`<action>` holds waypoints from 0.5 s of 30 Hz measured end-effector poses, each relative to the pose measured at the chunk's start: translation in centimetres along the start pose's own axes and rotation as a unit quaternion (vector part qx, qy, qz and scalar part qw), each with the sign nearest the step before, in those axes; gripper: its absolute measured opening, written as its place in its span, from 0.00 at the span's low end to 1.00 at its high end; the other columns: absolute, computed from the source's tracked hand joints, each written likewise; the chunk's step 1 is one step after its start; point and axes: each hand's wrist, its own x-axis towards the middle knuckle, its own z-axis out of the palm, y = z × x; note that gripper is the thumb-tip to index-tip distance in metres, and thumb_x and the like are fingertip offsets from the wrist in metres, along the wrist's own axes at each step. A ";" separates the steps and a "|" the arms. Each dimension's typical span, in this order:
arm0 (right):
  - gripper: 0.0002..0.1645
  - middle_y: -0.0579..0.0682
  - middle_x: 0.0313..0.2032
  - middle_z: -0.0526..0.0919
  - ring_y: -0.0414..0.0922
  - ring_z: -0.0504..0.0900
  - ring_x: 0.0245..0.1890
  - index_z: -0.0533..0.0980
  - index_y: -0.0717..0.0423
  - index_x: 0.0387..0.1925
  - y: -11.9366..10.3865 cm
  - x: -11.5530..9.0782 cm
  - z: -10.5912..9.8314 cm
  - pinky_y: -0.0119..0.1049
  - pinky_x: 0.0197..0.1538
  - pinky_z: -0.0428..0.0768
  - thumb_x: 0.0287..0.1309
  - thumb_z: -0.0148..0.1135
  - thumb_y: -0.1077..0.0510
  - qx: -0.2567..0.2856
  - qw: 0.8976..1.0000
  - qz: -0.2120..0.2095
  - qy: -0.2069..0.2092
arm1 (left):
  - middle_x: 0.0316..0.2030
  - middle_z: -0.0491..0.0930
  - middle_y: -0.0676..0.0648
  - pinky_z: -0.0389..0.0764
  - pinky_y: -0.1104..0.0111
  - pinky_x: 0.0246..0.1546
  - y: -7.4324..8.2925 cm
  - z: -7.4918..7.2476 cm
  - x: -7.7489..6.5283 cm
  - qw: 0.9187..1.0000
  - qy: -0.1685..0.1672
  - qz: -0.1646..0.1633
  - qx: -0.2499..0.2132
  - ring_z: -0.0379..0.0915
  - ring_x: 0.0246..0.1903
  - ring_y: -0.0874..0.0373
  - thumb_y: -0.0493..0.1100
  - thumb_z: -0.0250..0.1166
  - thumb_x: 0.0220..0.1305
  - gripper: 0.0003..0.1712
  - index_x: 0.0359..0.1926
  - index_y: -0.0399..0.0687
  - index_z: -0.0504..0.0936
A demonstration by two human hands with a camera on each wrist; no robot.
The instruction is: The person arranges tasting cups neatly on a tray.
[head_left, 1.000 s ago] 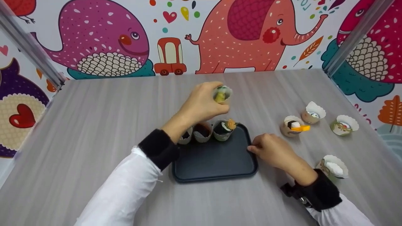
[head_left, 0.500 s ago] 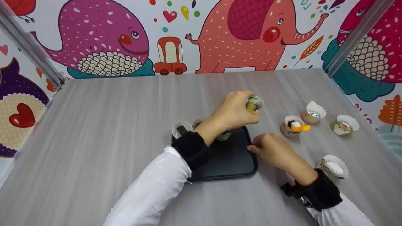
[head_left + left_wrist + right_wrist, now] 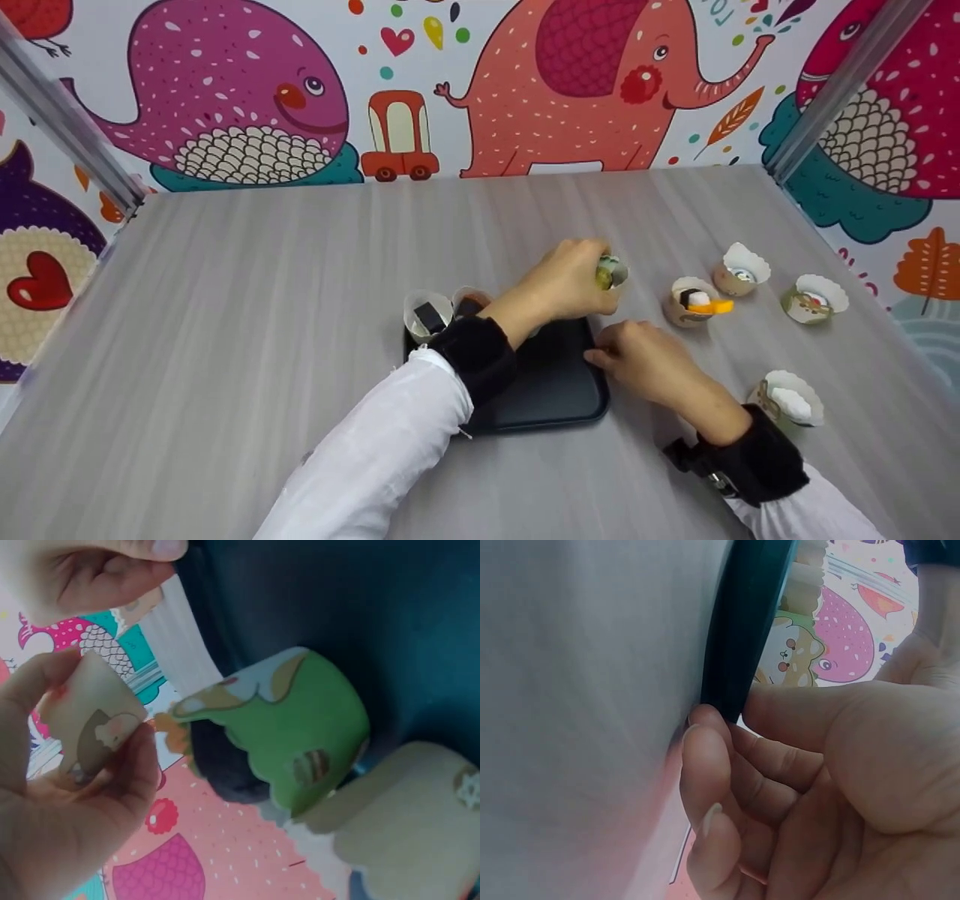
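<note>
My left hand (image 3: 570, 283) holds a paper baking cup (image 3: 619, 272) with something yellow-green inside, above the far right corner of the dark tray (image 3: 559, 397). In the left wrist view, thumb and fingers grip this beige cup (image 3: 101, 716) by its sides, close to a green cup (image 3: 300, 724) standing on the tray. My right hand (image 3: 656, 367) pinches the tray's right edge, thumb over the rim (image 3: 746, 622) and fingertips below it. Along the tray's far side stand a cup with a black-and-white piece (image 3: 429, 319) and one with dark red content (image 3: 471, 304); my left arm hides the green one's place.
To the right of the tray stands a cup with a sushi piece and an orange strip (image 3: 694, 301). Behind it is a pale cup (image 3: 741, 270), then a patterned cup (image 3: 814, 300) farther right. Nearer, a cup with white content (image 3: 787, 397) sits beside my right wrist.
My left hand has carried its cup rightward and toward me, from behind the tray to its far right corner. My right hand keeps its hold on the tray edge.
</note>
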 end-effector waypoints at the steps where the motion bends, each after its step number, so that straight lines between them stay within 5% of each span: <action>1: 0.15 0.40 0.13 0.64 0.38 0.63 0.15 0.73 0.49 0.17 0.0 0.0 0.0 0.33 0.21 0.60 0.56 0.66 0.55 0.000 1.000 0.001 -0.001 | 0.32 0.74 0.52 0.73 0.73 0.26 0.0 0.1 0.0 1.000 -0.007 0.000 0.008 0.72 0.29 0.60 0.45 0.68 0.50 0.18 0.41 0.46 0.74; 15: 0.16 0.39 0.12 0.59 0.37 0.61 0.13 0.72 0.48 0.16 0.1 -0.1 0.1 0.32 0.20 0.58 0.56 0.66 0.55 0.010 1.000 0.001 0.000 | 0.30 0.73 0.51 0.71 0.72 0.27 -0.4 0.8 0.2 0.997 -0.042 0.012 0.061 0.71 0.29 0.59 0.44 0.66 0.53 0.16 0.41 0.43 0.75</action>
